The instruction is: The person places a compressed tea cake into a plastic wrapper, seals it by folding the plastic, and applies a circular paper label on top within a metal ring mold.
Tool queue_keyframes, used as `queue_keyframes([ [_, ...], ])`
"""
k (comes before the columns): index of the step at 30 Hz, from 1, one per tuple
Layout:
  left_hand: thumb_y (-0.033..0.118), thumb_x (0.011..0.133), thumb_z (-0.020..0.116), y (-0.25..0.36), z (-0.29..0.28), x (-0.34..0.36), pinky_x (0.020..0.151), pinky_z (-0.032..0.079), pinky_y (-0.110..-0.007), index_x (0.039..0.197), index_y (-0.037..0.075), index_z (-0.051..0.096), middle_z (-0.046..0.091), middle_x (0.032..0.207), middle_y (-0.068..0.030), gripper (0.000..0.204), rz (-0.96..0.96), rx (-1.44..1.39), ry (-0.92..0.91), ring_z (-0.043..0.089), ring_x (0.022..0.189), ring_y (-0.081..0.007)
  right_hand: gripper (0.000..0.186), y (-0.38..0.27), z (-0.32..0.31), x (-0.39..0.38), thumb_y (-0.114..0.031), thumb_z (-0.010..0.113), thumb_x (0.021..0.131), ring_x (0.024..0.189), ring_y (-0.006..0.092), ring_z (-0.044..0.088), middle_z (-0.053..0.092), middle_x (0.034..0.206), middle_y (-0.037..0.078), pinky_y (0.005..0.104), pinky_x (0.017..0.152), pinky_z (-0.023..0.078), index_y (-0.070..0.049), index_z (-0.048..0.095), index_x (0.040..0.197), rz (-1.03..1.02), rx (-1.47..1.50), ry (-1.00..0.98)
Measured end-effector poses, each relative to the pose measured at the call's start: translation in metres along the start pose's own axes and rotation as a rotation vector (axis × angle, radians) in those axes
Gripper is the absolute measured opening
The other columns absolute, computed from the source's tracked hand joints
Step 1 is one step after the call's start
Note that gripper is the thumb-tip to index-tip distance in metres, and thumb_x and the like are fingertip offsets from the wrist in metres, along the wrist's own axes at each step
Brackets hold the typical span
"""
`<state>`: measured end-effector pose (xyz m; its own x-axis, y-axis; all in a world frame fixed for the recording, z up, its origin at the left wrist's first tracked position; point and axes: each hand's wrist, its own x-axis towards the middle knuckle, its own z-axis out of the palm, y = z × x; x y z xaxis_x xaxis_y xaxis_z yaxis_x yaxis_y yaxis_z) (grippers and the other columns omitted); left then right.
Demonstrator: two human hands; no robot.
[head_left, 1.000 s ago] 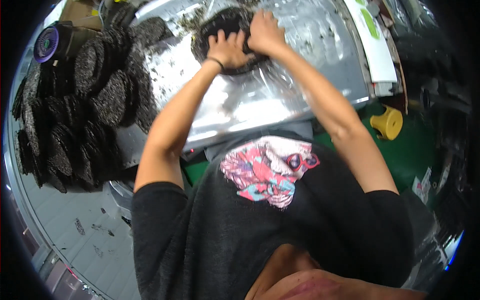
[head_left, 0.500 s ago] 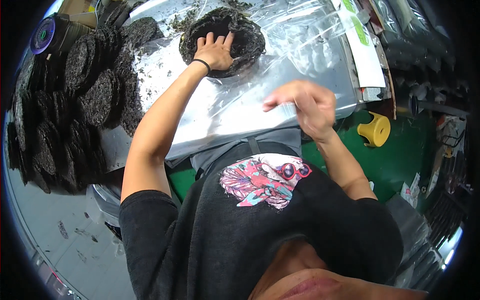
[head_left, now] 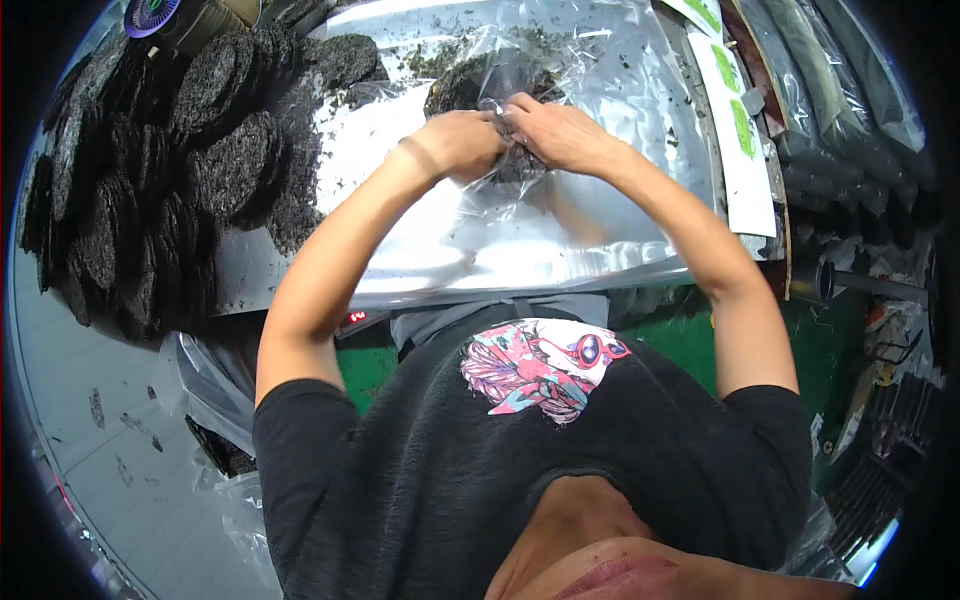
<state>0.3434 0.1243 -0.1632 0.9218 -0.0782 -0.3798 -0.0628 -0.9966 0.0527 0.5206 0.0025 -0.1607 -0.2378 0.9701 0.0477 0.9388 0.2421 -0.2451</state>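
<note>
A dark, round stack of what looks like dried seaweed (head_left: 452,92) lies at the far middle of the shiny table (head_left: 400,255). Clear plastic film (head_left: 515,70), seemingly a bag, covers part of it. My left hand (head_left: 460,145) is at the stack's near edge, its fingers curled into the film and slightly blurred. Close against it, my right hand (head_left: 562,135) pinches the same film from the right. The fingertips of both hands nearly meet, and the exact grip is partly hidden by plastic and glare.
Many more dark round seaweed cakes (head_left: 235,165) are piled along the left. A purple-rimmed round object (head_left: 152,14) stands behind them. White strips with green print (head_left: 738,150) line the table's right edge. Beyond lie dark plastic-wrapped packs (head_left: 835,120). Dark flakes litter the tabletop.
My left hand has come out of the seaweed stack's hollow to its near edge. My right hand has moved in from the right to meet it. Plastic film now lies over the stack.
</note>
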Motion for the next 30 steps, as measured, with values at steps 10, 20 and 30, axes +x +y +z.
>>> queue_keyframes([
  [10, 0.015, 0.093, 0.074, 0.120, 0.064, -0.031, 0.082, 0.047, -0.027, 0.122, 0.002, 0.060, 0.066, 0.091, -0.0035, 0.035, -0.497, -2.439, 1.381, 0.065, 0.084, -0.0140, 0.037, 0.016, 0.037, 0.082, -0.010, 0.054, 0.085, 0.112, 0.0367, 0.066, 0.069, 0.120, 0.024, 0.0446, 0.095, 0.051, 0.006, 0.071, 0.114, -0.154, -0.250, -0.952],
  [20, 0.014, 0.080, 0.066, 0.067, 0.060, -0.033, 0.122, 0.025, -0.047, 0.150, 0.005, 0.045, 0.046, 0.154, -0.0171, 0.074, -0.294, -0.985, 1.196, 0.037, 0.146, -0.0326, 0.029, 0.016, 0.088, 0.074, -0.008, 0.056, 0.079, 0.096, 0.0394, 0.069, 0.072, 0.101, 0.027, 0.0463, 0.085, 0.052, 0.008, 0.074, 0.096, -0.158, -0.077, -0.896],
  [30, 0.024, 0.081, 0.067, 0.037, 0.021, 0.005, 0.099, 0.048, -0.044, 0.082, 0.003, 0.069, 0.068, 0.080, -0.0163, 0.021, -0.294, -0.196, 0.499, 0.066, 0.085, -0.0340, 0.021, -0.023, -0.033, -0.089, -0.014, 0.073, 0.088, 0.091, 0.0286, 0.064, 0.070, 0.099, 0.013, 0.0371, 0.082, 0.049, -0.003, 0.070, 0.106, 0.487, 0.300, 0.921],
])
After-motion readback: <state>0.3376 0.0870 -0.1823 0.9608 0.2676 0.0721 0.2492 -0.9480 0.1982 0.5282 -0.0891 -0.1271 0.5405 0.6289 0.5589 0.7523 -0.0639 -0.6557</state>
